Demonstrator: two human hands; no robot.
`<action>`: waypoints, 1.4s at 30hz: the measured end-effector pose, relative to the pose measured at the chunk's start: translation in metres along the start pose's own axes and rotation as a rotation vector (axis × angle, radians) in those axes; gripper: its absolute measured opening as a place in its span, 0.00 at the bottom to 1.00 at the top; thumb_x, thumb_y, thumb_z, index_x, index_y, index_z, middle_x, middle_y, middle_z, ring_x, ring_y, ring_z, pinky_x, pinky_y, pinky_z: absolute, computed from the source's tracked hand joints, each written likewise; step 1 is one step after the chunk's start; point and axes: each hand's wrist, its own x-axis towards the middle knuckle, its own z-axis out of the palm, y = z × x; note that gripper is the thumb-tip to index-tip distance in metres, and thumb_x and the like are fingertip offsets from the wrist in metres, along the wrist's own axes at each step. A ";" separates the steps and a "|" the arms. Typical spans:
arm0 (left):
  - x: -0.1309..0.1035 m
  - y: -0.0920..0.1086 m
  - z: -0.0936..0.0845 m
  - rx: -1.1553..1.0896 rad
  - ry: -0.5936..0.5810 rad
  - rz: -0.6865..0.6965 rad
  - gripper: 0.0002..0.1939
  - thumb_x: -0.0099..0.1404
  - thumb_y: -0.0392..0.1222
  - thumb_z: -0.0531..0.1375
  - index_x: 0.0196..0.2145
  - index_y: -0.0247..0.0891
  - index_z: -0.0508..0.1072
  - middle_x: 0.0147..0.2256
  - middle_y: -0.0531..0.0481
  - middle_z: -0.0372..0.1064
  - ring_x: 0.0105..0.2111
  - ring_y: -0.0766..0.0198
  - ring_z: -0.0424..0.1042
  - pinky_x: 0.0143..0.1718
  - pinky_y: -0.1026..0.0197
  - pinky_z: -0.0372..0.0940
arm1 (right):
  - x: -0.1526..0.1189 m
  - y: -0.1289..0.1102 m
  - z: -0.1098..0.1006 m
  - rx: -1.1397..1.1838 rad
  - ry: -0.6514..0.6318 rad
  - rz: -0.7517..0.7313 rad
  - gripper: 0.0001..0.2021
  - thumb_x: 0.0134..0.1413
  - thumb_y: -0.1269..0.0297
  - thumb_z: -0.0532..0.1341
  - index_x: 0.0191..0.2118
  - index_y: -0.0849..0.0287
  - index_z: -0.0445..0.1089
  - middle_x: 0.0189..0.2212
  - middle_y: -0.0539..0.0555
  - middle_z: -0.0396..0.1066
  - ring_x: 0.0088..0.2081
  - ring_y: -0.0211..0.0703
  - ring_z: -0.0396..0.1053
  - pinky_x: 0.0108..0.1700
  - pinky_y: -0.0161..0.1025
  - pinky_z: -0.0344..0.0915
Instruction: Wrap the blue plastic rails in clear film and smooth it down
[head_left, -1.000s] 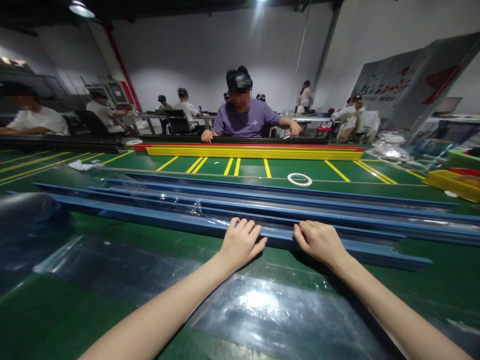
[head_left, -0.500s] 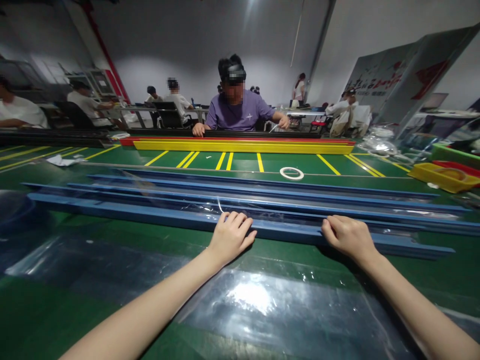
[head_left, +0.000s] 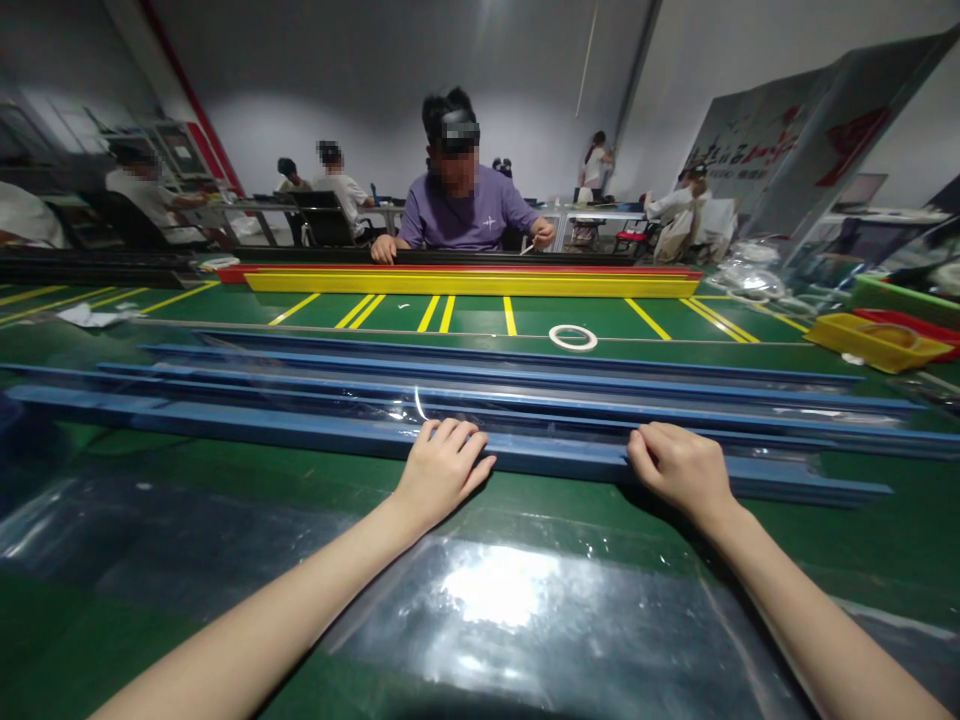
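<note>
Several long blue channel strips (head_left: 547,455) lie side by side across the table in front of me. My left hand (head_left: 444,468) is curled over the nearest strip, with its fingers across the top edge and its thumb on the near side. A thin, curved white sliver (head_left: 420,402) stands up just beyond those fingertips. Farther right, my right hand (head_left: 681,468) is closed at the same blue strip, thumb and fingers together. Its fingertips are partly hidden, so anything small in them cannot be seen. Clear plastic film (head_left: 487,620) lies under my forearms, reflecting the light.
Beyond the blue strips, a white tape ring (head_left: 573,337) lies on the green table. Yellow strips (head_left: 465,284) and a red one lie in front of a co-worker (head_left: 469,210) in purple. A yellow tray (head_left: 862,342) and bundled clear plastic (head_left: 750,272) are at right.
The whole view has shifted slightly left and up. Both my hands keep their places on the blue strip, with no clear change of grip. The co-worker's hand at right has lowered slightly.
</note>
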 end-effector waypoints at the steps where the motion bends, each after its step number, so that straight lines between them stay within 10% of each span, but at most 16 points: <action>1: 0.000 0.000 0.000 0.009 -0.008 0.000 0.11 0.63 0.44 0.50 0.34 0.36 0.67 0.33 0.48 0.68 0.35 0.61 0.63 0.37 0.58 0.53 | 0.000 0.000 0.000 0.003 0.000 -0.002 0.16 0.51 0.65 0.50 0.14 0.59 0.59 0.13 0.48 0.59 0.18 0.31 0.56 0.22 0.32 0.45; 42: 0.000 0.000 0.001 0.076 -0.084 0.022 0.14 0.64 0.45 0.47 0.34 0.35 0.68 0.27 0.49 0.65 0.29 0.62 0.61 0.30 0.59 0.51 | 0.002 -0.002 -0.003 0.056 -0.131 0.075 0.18 0.52 0.63 0.48 0.15 0.59 0.61 0.14 0.50 0.61 0.19 0.32 0.57 0.22 0.33 0.45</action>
